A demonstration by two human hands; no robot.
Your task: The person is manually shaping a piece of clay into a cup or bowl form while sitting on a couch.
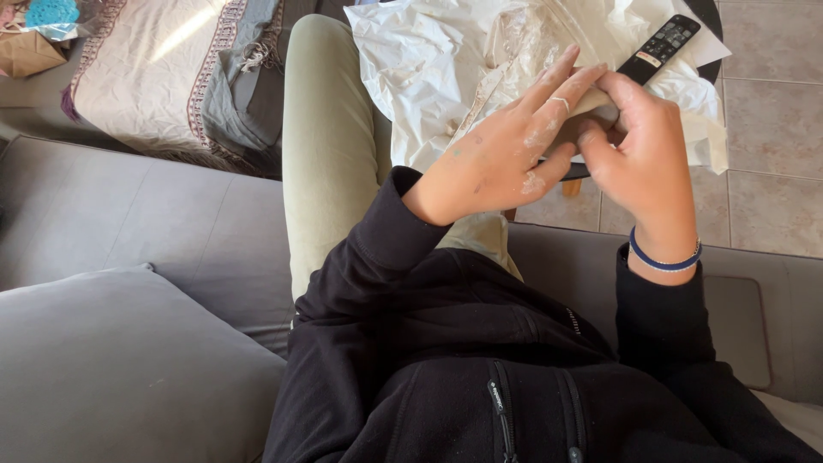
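My left hand [506, 159] and my right hand [647, 163] meet in front of my chest around a small tan-grey lump [597, 105] that looks like clay. The left fingers lie stretched flat against it, smeared with pale dried residue, with a ring on one finger. The right hand curls its thumb and fingers onto the lump from the other side and wears a blue wristband [664, 257]. Most of the lump is hidden between the hands.
Crumpled white sheeting [429, 69] covers a small table beyond my hands, and a black remote control [660, 47] lies on it. I sit on a grey sofa [129, 206] with a grey cushion [120, 360] at the left. My leg [326, 146] stretches forward. Beyond are a striped blanket [154, 69] and tiled floor [771, 111].
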